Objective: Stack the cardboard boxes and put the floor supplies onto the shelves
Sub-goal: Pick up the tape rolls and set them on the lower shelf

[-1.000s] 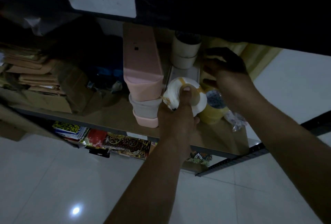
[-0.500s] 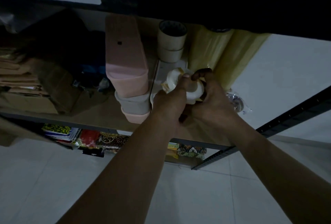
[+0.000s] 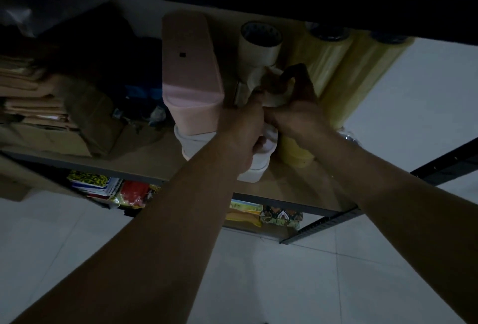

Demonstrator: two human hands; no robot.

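- On the middle shelf, we see both hands meet at a pale tape roll, held just in front of a taller stack of rolls.
- The left hand has its fingers curled in, with the thumb pressed up against the near side of the tape roll.
- The right hand hooks its fingers over the top and far side of the tape roll and clamps onto it.
- A pink box stands just left of the hands, stacked on pale tubs.
- A white tub sits under the left wrist.
- Two yellow film rolls lean behind the right hand, and a yellow tape stands below that wrist.
- Cardboard is piled at the dim left end of the shelf.
- Bright packets fill the lower shelf, above a white floor.
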